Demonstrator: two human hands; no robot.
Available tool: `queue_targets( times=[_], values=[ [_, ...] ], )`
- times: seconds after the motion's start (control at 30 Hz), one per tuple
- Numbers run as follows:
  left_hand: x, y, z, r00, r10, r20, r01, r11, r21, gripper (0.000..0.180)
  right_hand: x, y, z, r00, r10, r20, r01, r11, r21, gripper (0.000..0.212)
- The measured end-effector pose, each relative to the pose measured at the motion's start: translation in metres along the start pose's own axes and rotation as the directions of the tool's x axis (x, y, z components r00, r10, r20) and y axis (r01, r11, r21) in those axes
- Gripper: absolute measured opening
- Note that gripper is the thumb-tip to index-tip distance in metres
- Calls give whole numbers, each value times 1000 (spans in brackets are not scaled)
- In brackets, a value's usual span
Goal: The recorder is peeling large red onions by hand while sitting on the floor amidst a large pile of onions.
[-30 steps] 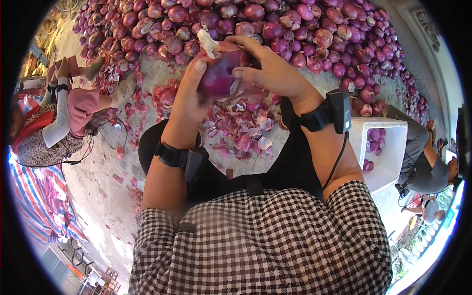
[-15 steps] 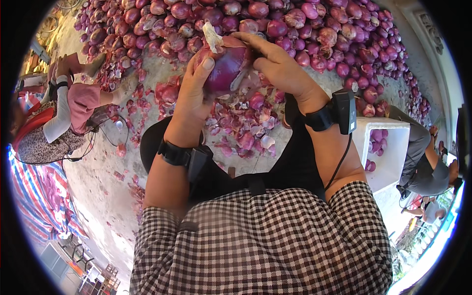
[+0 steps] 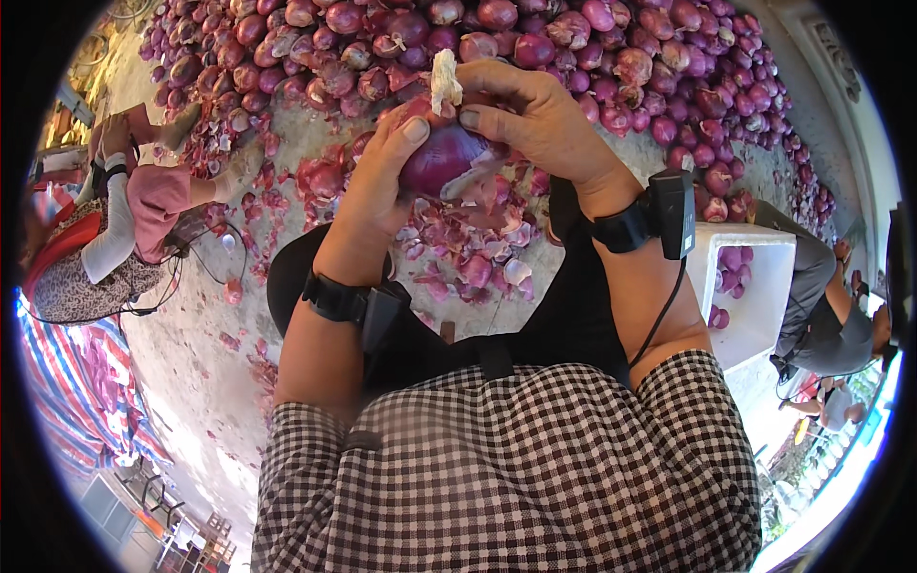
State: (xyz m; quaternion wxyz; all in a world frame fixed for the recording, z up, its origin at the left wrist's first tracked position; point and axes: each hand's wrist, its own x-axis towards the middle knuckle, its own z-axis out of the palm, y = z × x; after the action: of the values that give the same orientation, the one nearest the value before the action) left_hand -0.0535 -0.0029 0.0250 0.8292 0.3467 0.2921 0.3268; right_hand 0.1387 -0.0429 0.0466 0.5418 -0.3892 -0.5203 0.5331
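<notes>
Cradling a large red onion (image 3: 441, 164) between both bare hands, we have it raised over a heap of loose skins (image 3: 468, 250), on the near side of the big onion pile (image 3: 635, 72). Our left hand (image 3: 379, 181) grips it from the left, the thumb pressed along the upper side; the other fingers are hidden behind or beneath the bulb, so how far they wrap we cannot tell. Our right hand (image 3: 544, 124) reaches to the top, with thumb and forefinger bent in beside the dry, pale stalk (image 3: 445, 84). They look ready to pinch at the neck, but whether a flap of skin is caught between them, we cannot make out.

We judge the step in hand to be loosening the papery outer layer near the neck: a pale, ragged edge of skin shows low on the bulb's right side, and below us lie plenty of shed pieces. The next move, as we read it, calls for a steady left hold and a sure right pinch on a loose edge — then a pull away from the stalk, gentle enough not to tear into the flesh. The stalk itself stands upright on the bulb, unbroken as far as we can see.

To our right sits a white bin (image 3: 764, 296) with a few onions (image 3: 732, 271) inside — well apart from the bulb we hold.
</notes>
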Motion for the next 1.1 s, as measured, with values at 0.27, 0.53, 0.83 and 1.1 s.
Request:
queue_targets(
  times=[0.27,0.53,0.83,1.1],
  values=[
    [-1,3,2,1000,-16,15,16,1000,-25,61,4,-5,3,990,-138,-20,136,988,-66,23],
    [-2,0,2,999,-1,54,0,1000,23,69,5,-3,-1,950,-287,-121,181,824,-537,15],
    [-10,6,2,994,63,85,-58,996,-61,70,5,1,-33,891,-195,-410,11,913,-409,16],
    [-5,8,-4,997,72,-24,-76,976,-204,56,-1,-2,-47,855,-270,-444,32,880,-474,22]
  ],
)
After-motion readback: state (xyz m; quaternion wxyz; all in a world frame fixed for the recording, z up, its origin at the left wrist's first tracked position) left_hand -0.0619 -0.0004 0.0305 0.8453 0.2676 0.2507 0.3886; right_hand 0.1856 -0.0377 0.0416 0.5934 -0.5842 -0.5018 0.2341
